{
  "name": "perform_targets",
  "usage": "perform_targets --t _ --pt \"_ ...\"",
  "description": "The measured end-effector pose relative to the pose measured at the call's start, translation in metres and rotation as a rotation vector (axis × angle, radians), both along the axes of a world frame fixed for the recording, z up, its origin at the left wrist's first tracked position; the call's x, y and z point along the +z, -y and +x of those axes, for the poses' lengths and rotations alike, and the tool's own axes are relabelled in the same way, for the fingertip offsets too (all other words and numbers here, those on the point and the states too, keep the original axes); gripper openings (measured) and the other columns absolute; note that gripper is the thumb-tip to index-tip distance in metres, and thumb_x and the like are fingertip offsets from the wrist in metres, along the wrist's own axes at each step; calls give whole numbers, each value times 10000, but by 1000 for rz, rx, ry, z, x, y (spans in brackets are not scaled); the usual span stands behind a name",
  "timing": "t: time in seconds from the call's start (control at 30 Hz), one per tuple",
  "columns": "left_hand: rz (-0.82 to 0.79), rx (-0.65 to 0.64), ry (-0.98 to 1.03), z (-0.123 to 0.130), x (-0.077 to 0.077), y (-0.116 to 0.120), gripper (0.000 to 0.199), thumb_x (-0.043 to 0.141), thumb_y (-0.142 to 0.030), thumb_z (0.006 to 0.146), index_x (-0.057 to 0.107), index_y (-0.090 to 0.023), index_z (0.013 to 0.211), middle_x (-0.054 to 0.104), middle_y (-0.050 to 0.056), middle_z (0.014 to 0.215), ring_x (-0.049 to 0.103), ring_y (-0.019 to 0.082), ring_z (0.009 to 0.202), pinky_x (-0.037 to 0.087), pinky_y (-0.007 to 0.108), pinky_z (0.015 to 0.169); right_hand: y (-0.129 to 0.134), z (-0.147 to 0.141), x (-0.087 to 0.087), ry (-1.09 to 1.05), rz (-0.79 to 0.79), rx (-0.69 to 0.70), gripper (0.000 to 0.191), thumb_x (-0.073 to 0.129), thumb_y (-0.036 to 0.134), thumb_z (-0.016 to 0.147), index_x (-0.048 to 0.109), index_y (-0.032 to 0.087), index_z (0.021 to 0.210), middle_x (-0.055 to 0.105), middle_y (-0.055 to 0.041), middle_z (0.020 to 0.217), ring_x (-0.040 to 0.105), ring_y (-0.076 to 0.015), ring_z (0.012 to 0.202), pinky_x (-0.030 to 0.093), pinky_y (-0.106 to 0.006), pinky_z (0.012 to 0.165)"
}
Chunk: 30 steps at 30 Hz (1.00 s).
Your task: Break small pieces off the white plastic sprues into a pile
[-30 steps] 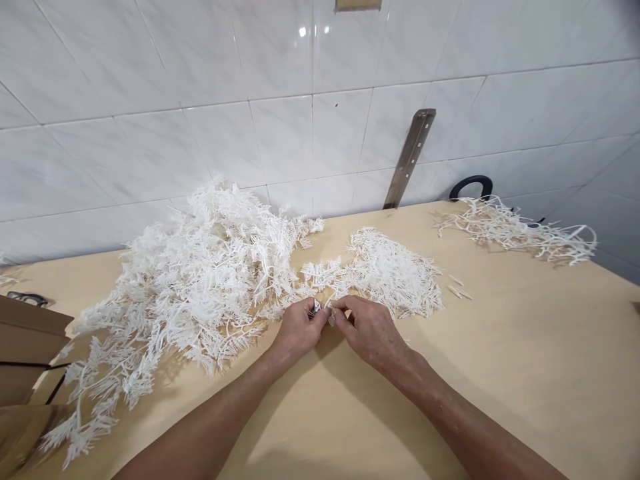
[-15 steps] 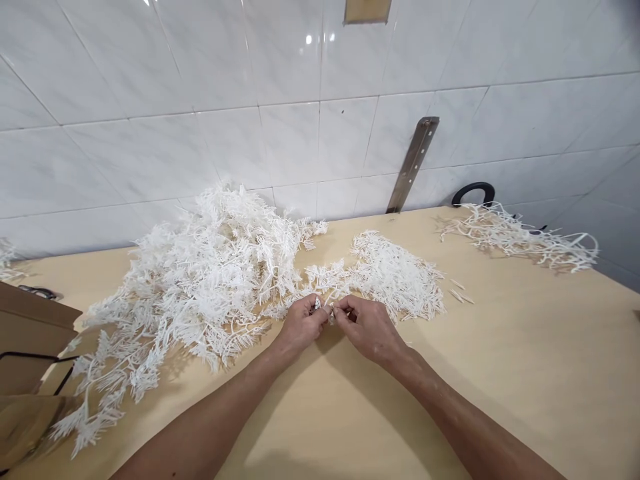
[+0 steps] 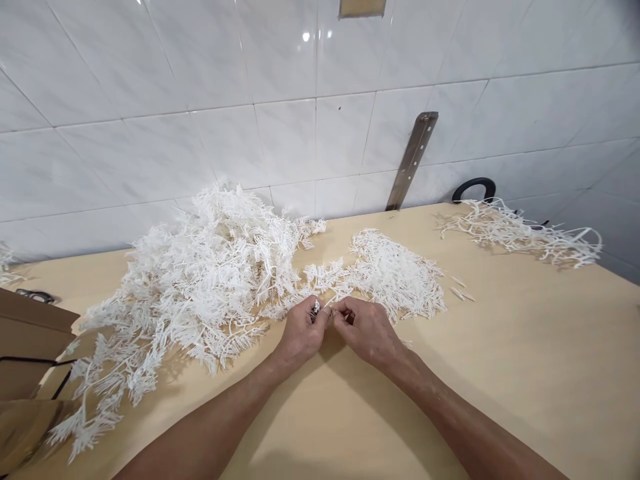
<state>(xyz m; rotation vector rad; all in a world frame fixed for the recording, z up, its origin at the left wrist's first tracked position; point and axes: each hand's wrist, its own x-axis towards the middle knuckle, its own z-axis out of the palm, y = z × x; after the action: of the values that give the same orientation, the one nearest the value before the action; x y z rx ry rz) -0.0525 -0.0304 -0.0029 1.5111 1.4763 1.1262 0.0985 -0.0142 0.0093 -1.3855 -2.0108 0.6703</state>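
My left hand [image 3: 301, 335] is closed around a small white branched plastic piece [image 3: 316, 307], most of which the fingers hide. Thumb and forefinger of my right hand [image 3: 367, 328] pinch at the same spot, fingertips almost touching those of the left. What lies between the right fingertips is too small to make out. A big tangled heap of white branched plastic pieces [image 3: 215, 273] spreads to the left of my hands. Just beyond the right hand is a pile of short, thin white plastic bits [image 3: 400, 277]. Several branched pieces [image 3: 323, 273] link the two piles.
Bare white plastic stems [image 3: 525, 233] lie at the back right, beside a black curved handle [image 3: 474, 189]. A perforated metal strip [image 3: 413, 160] leans on the tiled wall. At the left edge of the wooden table [image 3: 520, 360] stands a cardboard box [image 3: 35, 333].
Both hands remain together at nearly the same place, with small finger movements. White tips below the fingertips no longer show. The view has shifted slightly.
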Motion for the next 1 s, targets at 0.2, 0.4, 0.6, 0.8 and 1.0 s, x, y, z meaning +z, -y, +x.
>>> perform_targets --t 0.2,0.4,0.6,0.8,1.0 --pt "33 -49 38 2 4 2 293 524 -417 861 511 -188 678 432 -28 602 377 119 598 313 243 576 -3 -5 0 -56 -119 -120 183 544 292 802 657 204 688 686 -28 632 607 -171 539 432 -264 492" --pt "-56 -87 228 -2 5 2 337 598 -505 835 540 -186 744 414 -55 565 349 90 529 293 222 519 -15 9 -6 -51 296 -229 139 518 219 807 579 205 683 663 -33 656 593 -163 578 444 -276 599" --pt "-229 -70 426 -2 7 -1 422 667 -562 776 475 -195 694 404 -82 462 304 59 411 235 203 423 -34 52 3 -18 298 -401 158 563 338 840 596 212 750 648 -4 636 588 -162 541 444 -297 647" --pt "-246 -89 453 -6 8 -4 396 677 -524 780 503 -181 691 450 -71 475 340 51 394 251 194 406 -37 68 10 20 307 -418 146 564 334 840 620 200 832 681 -32 720 582 -163 538 453 -319 648" --pt "-260 -116 425 -7 5 -4 399 678 -523 779 499 -179 688 480 -63 487 344 45 388 251 189 400 -11 32 13 -114 214 57 201 534 301 910 717 218 902 744 -24 855 651 -152 675 496 -267 643"
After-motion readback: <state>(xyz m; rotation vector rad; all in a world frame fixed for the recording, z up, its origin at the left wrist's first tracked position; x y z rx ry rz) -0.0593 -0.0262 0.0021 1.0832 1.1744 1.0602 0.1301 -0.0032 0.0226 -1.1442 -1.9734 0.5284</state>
